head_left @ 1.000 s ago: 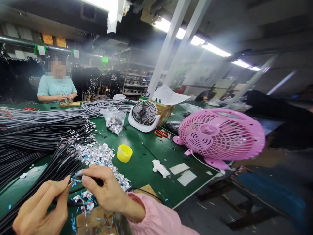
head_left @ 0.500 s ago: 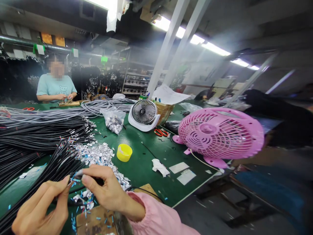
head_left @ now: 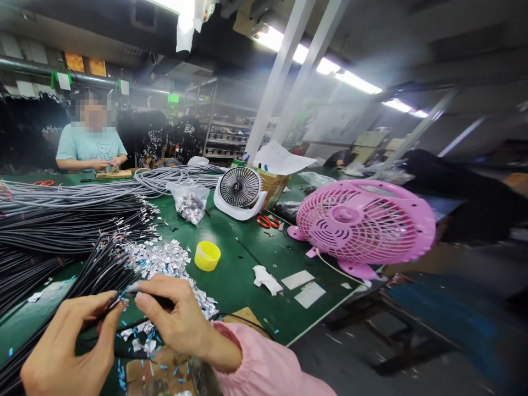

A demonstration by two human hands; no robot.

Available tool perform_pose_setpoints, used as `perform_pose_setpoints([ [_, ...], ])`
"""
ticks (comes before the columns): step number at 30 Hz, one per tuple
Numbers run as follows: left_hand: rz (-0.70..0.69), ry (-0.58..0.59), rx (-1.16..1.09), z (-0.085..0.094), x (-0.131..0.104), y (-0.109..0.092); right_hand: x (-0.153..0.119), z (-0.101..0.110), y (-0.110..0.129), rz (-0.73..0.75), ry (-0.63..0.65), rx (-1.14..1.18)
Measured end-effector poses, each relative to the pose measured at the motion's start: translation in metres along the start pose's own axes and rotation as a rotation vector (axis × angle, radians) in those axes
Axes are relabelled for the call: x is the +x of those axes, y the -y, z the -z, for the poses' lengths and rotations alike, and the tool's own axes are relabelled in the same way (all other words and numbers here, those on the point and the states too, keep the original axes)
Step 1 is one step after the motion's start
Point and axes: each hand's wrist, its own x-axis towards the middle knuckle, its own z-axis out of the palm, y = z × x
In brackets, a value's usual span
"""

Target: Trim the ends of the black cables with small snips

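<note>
While the two hands stay low at the near edge of the bench much as they were a second ago, the whole view has slid a little to the left and down, so the pink fan [head_left: 365, 227] and the yellow cap [head_left: 207, 256] sit slightly further left than before. The left hand [head_left: 70, 352] has its thumb and forefinger pressed together on the end of a black cable [head_left: 105, 307], and the right hand [head_left: 177, 319], in a pink sleeve [head_left: 268, 368], pinches the same cable end from the other side, its fingertips almost touching those of the left. That cable belongs to a bundle of black cables [head_left: 66, 275] running off to the left, whose stripped ends lie just above the hands. A heap of silver foil scraps [head_left: 165, 261] lies right behind the fingers, with small blue bits scattered over a piece of cardboard [head_left: 165, 374] beneath them. The green table [head_left: 243, 275] also bears grey cables [head_left: 124, 190], a clear bag [head_left: 190, 201], a small white fan [head_left: 240, 192] and orange scissors [head_left: 268, 221]. At the far side another person [head_left: 91, 146] in a light blue shirt works with both hands, in front of shelving under strip lights.
</note>
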Motion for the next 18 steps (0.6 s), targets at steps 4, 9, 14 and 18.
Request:
perform_pose_setpoints([
  [4, 0.016, 0.053, -0.036, 0.001, 0.003, 0.014, -0.002, 0.0, 0.002, -0.023, -0.025, -0.054],
  [9, 0.137, 0.291, -0.188, 0.003, 0.015, 0.017, 0.002, 0.0, 0.011, 0.11, -0.043, -0.146],
  [14, 0.453, 0.486, -0.336, 0.005, 0.028, 0.008, 0.01, 0.001, 0.021, 0.169, 0.042, -0.184],
  [18, 0.511, 0.389, -0.306, 0.008, 0.017, 0.023, 0.014, 0.002, 0.025, -0.045, -0.026, -0.14],
])
